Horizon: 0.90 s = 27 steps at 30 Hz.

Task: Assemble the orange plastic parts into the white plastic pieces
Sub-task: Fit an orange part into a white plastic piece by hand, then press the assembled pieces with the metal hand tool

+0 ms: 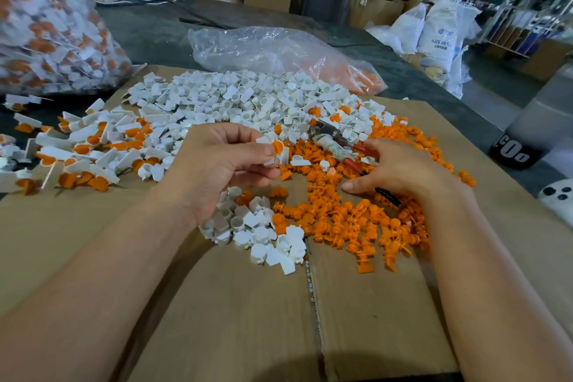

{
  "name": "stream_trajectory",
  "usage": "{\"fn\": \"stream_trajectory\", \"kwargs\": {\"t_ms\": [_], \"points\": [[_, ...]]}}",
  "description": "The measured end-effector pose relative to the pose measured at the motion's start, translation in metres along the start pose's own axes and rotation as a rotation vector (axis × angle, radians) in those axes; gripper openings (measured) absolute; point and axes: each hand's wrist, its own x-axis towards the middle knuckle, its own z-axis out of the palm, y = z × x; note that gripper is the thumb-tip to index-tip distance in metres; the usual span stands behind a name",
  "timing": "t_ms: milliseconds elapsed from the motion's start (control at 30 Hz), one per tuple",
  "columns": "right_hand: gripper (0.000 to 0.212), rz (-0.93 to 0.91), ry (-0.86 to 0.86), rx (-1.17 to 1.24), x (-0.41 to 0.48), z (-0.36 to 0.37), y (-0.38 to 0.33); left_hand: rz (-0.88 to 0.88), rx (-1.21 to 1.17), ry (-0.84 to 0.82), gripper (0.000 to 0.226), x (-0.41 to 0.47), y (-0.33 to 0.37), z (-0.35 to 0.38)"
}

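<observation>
My left hand (221,164) pinches a white plastic piece with an orange part set in it (277,150), held above the cardboard. My right hand (400,169) rests palm down on the heap of loose orange parts (356,220); I cannot tell whether its fingers grip one. A big pile of loose white pieces (248,99) lies behind the hands, and a smaller cluster of white pieces (263,232) lies below my left hand. Finished white-and-orange assemblies (93,149) are spread out at the left.
Flattened cardboard (217,304) covers the table. Red-handled pliers (338,141) lie among the parts by my right hand. A clear bag with orange parts (279,53) sits behind the pile. A full bag of assemblies (46,25) stands at the far left. Boxes and sacks fill the background.
</observation>
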Motion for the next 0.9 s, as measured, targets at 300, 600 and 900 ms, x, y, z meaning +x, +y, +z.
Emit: {"fn": "stream_trajectory", "kwargs": {"t_ms": [300,600,900], "points": [[0.047,-0.035,0.299,0.044,-0.007,-0.009,-0.004,-0.015,-0.017,-0.007,0.009,0.002,-0.003,-0.001],[0.039,-0.268,0.723,0.074,-0.017,-0.010,-0.015,0.061,-0.102,0.073,0.018,0.005,-0.005,0.003],[0.045,-0.475,0.514,0.151,-0.025,0.006,-0.041,0.140,-0.247,0.190,0.017,0.008,-0.004,0.002]]}}
